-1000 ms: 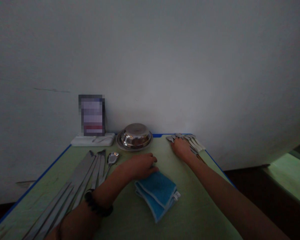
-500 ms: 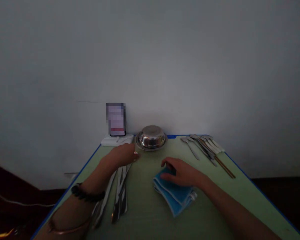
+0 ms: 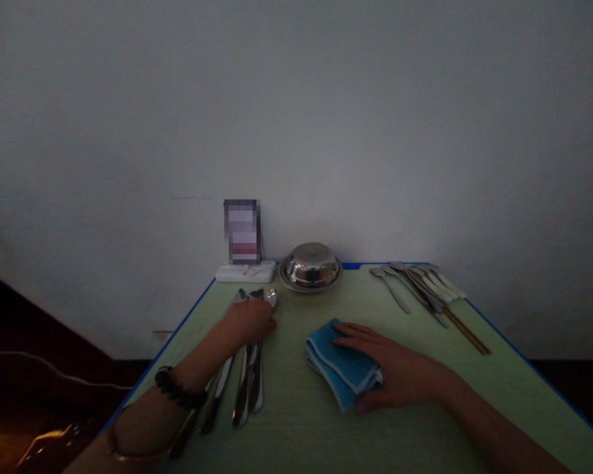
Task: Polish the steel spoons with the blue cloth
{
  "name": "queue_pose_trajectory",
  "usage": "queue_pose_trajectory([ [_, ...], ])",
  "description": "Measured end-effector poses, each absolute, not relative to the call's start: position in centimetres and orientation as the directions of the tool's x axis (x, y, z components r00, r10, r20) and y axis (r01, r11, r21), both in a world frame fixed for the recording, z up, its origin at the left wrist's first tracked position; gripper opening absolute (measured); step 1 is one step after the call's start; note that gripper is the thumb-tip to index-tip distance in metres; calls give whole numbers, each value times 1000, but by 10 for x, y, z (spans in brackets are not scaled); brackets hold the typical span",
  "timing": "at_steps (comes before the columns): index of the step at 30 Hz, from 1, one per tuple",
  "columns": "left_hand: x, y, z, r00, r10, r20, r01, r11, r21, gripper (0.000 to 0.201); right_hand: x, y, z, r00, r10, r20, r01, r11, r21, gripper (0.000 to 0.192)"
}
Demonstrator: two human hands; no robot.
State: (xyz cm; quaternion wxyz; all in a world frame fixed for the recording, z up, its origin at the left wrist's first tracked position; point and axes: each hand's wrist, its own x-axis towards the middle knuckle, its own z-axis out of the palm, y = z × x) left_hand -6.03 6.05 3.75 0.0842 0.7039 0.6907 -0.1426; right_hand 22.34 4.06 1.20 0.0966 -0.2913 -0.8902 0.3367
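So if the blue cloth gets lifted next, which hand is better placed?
Probably the right hand: its fingers lie over the blue cloth, with the thumb by the near edge. The left hand is farther off, over the cutlery.

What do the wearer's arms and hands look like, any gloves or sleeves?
No gloves or sleeves in view. Left hand: black, chunky, seemingly beaded bracelet at the wrist, thin copper-toned band farther up the forearm. Right hand: bare, nothing worn on its visible forearm.
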Motion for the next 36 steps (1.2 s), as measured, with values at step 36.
queue_pose_trajectory([
  [36, 3, 34, -3, 486, 844, -226, 104, 201, 974, 35, 215, 75, -12, -117, 916, -384, -672, -358, -648, 27],
])
